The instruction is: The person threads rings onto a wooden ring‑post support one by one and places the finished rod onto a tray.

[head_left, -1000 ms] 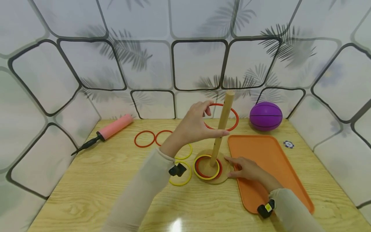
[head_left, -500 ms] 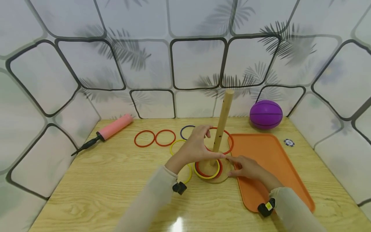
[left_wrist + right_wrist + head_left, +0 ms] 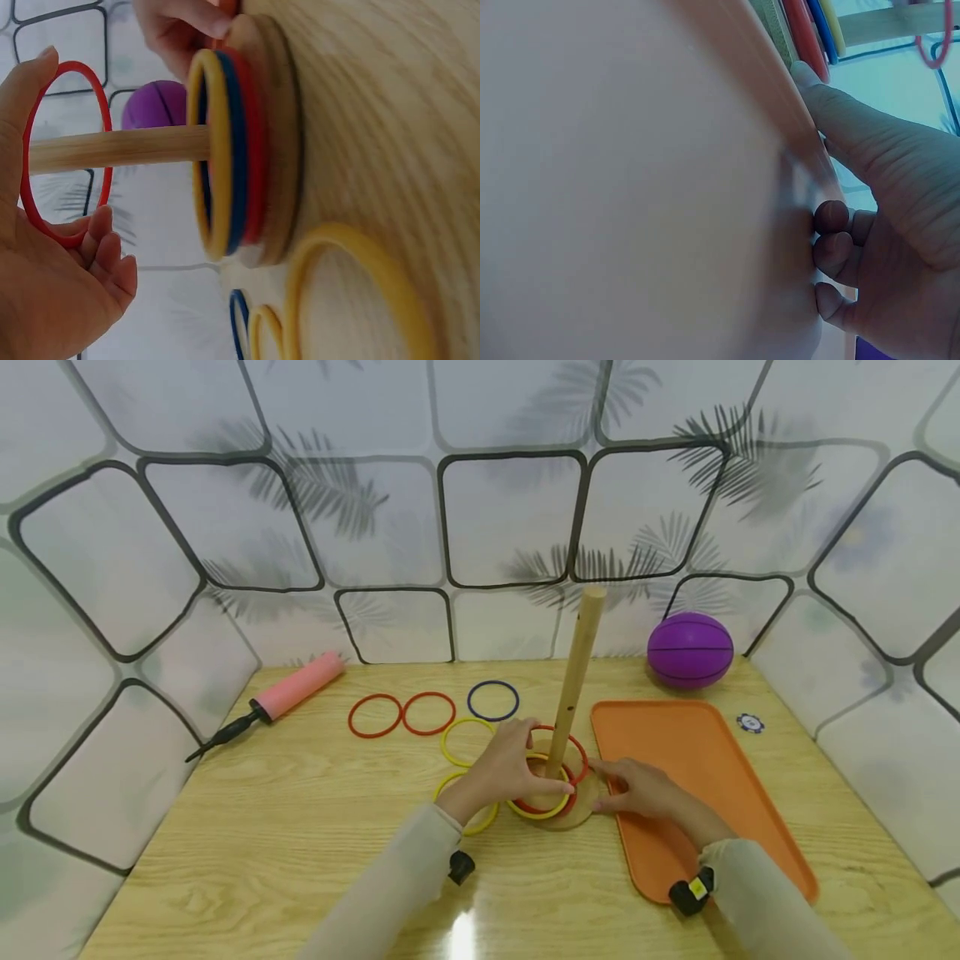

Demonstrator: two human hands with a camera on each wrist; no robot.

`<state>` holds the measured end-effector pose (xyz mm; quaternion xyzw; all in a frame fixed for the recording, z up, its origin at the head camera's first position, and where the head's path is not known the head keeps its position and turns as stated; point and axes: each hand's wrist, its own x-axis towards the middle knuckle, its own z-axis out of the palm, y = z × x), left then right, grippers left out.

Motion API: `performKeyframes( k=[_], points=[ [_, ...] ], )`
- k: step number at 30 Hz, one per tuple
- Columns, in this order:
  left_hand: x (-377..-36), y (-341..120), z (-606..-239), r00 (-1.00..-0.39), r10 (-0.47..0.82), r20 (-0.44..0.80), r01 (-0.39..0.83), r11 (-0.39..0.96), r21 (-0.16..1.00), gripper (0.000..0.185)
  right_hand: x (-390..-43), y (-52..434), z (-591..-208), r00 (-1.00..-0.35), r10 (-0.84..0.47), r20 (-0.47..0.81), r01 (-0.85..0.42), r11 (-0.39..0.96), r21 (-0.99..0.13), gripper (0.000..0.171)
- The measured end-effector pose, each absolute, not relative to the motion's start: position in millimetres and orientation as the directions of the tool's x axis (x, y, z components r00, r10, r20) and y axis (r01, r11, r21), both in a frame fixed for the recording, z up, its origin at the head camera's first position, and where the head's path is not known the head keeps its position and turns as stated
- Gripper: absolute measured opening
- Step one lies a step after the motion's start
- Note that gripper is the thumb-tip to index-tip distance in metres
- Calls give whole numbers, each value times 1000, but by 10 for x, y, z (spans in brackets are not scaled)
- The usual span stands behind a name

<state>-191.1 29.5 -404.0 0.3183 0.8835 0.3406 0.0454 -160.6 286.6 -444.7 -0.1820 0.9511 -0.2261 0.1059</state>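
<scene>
My left hand (image 3: 504,770) holds a red ring (image 3: 103,96) between thumb and fingers. That ring encircles the upright wooden peg (image 3: 576,677) and, in the left wrist view, stands apart from the stack below it. Around the peg's foot lie a yellow ring (image 3: 220,150), a blue ring (image 3: 238,150) and a red one (image 3: 256,150), on the round wooden base (image 3: 587,810). My right hand (image 3: 641,791) grips the base's right edge with thumb and index finger, its other fingers curled over the tray's rim.
Left of the base lie two loose red rings, a blue ring (image 3: 492,682) and two yellow rings, one partly behind my left hand. An orange tray (image 3: 675,743) sits at the right. Farther out are a purple ball (image 3: 690,650), a poker chip (image 3: 750,723) and a pink hand pump (image 3: 300,685).
My left hand has come down along the peg with the red ring, from near its top to just above the stacked rings. My right hand stays at the base.
</scene>
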Motion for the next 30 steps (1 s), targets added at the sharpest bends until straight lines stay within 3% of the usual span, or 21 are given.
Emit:
performKeyframes(
  k=[19,30],
  points=[
    [-1861,175,-4353,-810,579,93,547,688,477,103,-1631,2875,-4426,-900,-426,-97,-337,818,-467,76],
    [-1832,72,-4424,-807,587,66,531,672,516,107,-1631,2877,-4471,-898,-429,-93,-345,820,-456,76]
  ],
)
